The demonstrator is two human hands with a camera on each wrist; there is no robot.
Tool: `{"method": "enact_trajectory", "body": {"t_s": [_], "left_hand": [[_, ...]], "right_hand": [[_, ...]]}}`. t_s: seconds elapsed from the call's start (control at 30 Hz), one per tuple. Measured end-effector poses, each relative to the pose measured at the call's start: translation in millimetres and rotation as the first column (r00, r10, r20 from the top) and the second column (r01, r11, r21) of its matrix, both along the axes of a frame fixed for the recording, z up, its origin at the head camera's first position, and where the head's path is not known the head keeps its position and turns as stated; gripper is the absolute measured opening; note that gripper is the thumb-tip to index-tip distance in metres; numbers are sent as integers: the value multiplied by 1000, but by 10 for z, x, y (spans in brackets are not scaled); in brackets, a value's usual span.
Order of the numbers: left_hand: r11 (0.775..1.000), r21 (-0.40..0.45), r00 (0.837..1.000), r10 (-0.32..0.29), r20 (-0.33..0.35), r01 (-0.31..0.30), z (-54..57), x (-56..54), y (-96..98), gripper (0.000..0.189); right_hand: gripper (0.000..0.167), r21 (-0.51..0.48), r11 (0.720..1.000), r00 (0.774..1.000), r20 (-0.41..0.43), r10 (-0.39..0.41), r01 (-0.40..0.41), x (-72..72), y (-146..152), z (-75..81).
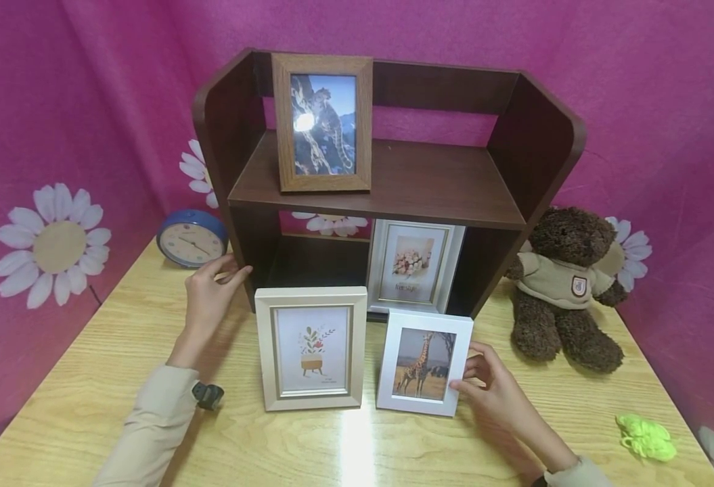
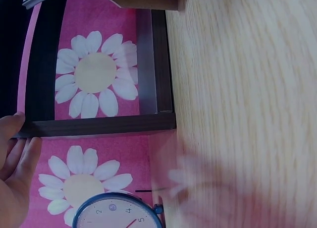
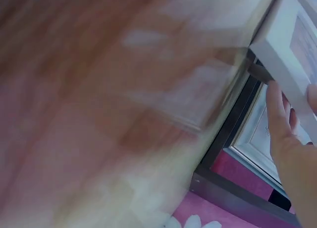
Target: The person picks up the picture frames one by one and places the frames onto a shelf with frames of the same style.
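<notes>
My left hand (image 1: 209,292) is at the left side panel of a dark brown two-tier shelf (image 1: 442,179). In the left wrist view, thumb and fingers (image 2: 26,161) pinch the panel's front edge from both sides. With my right hand (image 1: 498,391) I grip the right edge of a white photo frame (image 1: 387,379) with a giraffe picture, thumb in front and fingers behind. This frame stands slightly tilted on the table before the shelf. Left of it is a cream frame (image 1: 357,345) with a potted plant print.
A wooden frame (image 1: 326,182) with a big-cat picture stands on the upper tier. In the lower tier, a silvery frame (image 1: 416,267) shows flowers. A blue clock (image 1: 192,238) sits left of the shelf, a brown teddy bear (image 1: 560,291) right, and a bright green bundle (image 1: 645,436) near the right edge.
</notes>
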State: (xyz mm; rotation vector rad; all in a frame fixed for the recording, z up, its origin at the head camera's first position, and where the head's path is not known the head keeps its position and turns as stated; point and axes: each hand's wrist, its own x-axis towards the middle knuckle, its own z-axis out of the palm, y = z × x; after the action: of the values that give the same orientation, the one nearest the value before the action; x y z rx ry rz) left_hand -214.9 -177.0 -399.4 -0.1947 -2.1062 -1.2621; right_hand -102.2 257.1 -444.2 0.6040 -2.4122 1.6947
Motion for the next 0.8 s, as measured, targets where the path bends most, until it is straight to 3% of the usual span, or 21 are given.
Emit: {"method": "enact_trajectory", "body": {"t_s": [0.2, 0.57, 0.8], "left_hand": [[1000, 2, 1000, -1, 18, 1, 2, 2, 0, 28], [1000, -26, 999, 16, 35, -16, 13, 7, -7, 25], [1000, -21, 999, 17, 33, -17, 14, 3, -6, 26]], "right_hand": [[53, -89, 996, 999, 43, 21, -17, 16, -10, -18], [57, -113, 979, 965, 220, -145, 172, 43, -65, 15], [47, -211, 959, 958, 255, -133, 189, 44, -72, 21]]}}
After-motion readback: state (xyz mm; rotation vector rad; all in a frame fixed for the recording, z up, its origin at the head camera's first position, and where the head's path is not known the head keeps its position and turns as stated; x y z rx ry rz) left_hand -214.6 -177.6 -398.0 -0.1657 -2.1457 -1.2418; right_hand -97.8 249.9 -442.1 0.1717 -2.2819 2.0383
